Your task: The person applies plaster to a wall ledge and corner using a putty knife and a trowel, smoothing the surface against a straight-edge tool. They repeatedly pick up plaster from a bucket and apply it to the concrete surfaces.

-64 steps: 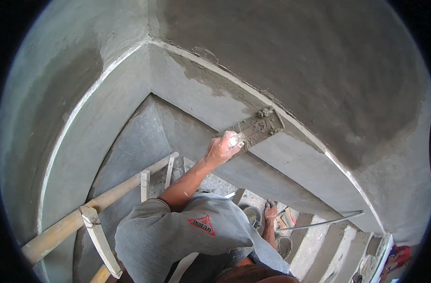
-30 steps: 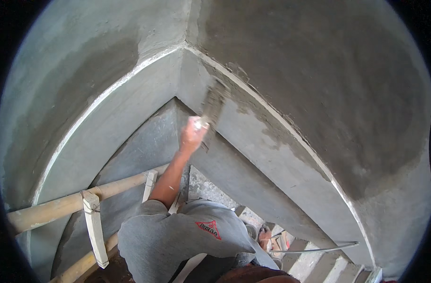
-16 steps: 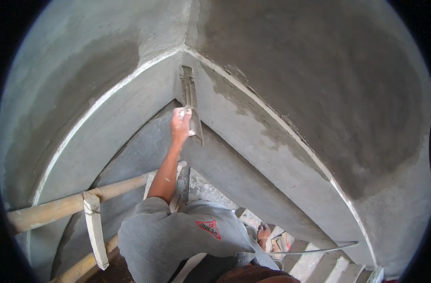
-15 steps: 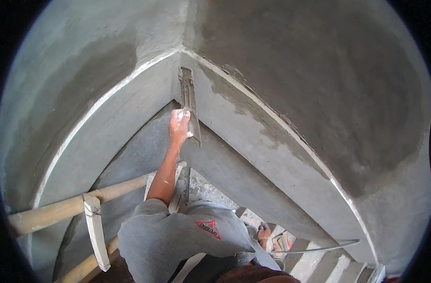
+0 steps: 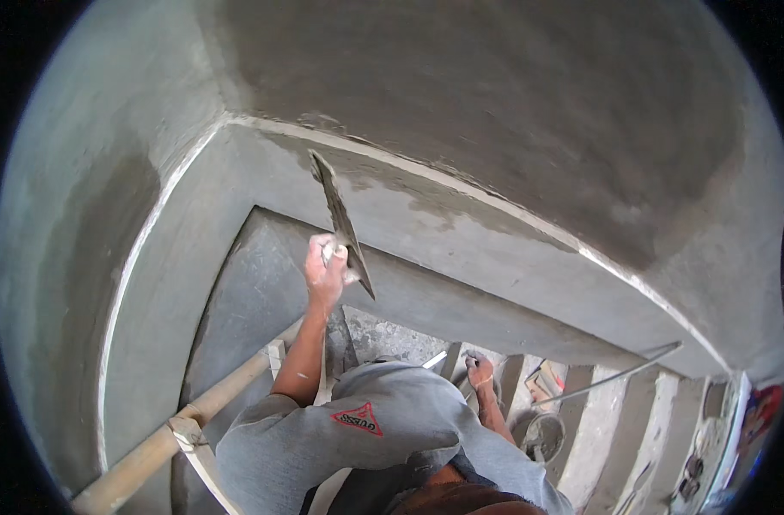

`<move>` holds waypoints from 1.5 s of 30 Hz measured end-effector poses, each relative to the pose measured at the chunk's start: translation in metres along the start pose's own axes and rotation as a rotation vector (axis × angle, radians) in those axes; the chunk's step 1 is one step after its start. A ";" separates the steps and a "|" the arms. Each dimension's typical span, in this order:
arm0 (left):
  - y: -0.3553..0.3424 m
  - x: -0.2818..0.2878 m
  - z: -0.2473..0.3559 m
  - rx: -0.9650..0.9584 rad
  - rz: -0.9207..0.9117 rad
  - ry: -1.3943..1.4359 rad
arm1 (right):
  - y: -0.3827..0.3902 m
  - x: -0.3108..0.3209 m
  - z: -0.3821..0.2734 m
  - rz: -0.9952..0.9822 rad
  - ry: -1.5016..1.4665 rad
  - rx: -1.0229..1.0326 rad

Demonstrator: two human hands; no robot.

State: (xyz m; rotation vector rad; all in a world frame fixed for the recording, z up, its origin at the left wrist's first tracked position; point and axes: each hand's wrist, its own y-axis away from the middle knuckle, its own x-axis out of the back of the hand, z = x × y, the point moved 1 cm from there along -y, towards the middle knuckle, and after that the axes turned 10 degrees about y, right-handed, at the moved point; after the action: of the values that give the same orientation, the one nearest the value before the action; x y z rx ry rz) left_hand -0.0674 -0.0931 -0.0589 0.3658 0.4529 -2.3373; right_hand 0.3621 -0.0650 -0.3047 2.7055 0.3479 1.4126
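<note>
L hand point(image 5: 325, 268) clenched on trowel point(image 5: 340, 221), blade edge-on vs grey plaster band point(image 5: 461, 240) nr corner | R hand point(image 5: 480, 373) low, grip can't be told | step: smoothing | nxt: flatter blade, even pressure needed

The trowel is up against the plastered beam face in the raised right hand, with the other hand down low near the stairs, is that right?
Not quite: the head view shows the raised left hand holding the trowel against the plastered beam face. The right hand is the one down low near the stairs.
</note>
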 end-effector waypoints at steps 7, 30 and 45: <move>0.083 -0.039 -0.046 0.312 -0.300 0.200 | 0.034 0.004 -0.023 0.120 -0.047 0.110; 0.372 -0.258 -0.111 0.832 -1.205 -0.003 | 0.187 0.163 0.006 0.751 -0.369 -0.341; 0.270 -0.081 -0.235 0.700 -1.126 -1.093 | 0.332 0.118 0.350 0.309 0.254 -0.960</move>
State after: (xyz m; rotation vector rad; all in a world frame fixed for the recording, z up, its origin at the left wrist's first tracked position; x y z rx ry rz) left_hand 0.2090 -0.1302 -0.2981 -1.1368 -0.9483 -3.1639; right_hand 0.7688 -0.3451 -0.3563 1.8340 -0.6164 1.4555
